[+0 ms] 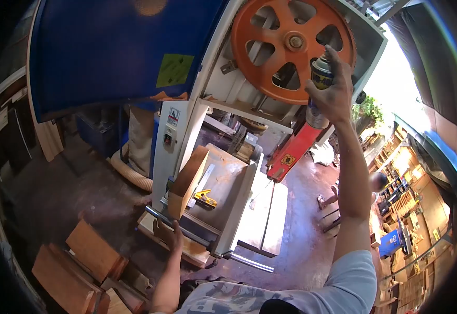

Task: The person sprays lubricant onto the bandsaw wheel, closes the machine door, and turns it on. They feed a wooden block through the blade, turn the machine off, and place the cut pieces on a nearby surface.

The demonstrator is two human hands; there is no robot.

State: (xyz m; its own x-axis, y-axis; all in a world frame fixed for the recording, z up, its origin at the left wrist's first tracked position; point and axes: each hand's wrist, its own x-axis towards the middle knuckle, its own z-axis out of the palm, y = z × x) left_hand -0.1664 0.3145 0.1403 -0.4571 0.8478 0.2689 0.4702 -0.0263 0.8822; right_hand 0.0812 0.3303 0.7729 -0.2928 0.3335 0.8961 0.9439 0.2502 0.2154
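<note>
My right hand (pixel 335 94) is raised at the upper right, wrapped round a WD-40 spray can (pixel 322 78) with the index finger on its nozzle. Behind the can is the large orange bandsaw wheel (pixel 294 44), in the exposed upper housing of the machine. Lower down, my left hand (pixel 168 234) is beside the metal rail (pixel 179 226) at the saw table's front, its fingers apart. Just above that hand, a curved wooden board (pixel 187 180) stands on edge on the saw table. A yellow-handled tool (pixel 205 199) lies near the board.
The blue housing door (pixel 118 47) hangs open on the left. A red blade guard (pixel 291 152) slopes down to the pale saw table (pixel 265 217). Stacked wood pieces (pixel 77 267) lie at lower left. A seated person (pixel 333 196) is beyond the table, with shelving (pixel 406 201) at right.
</note>
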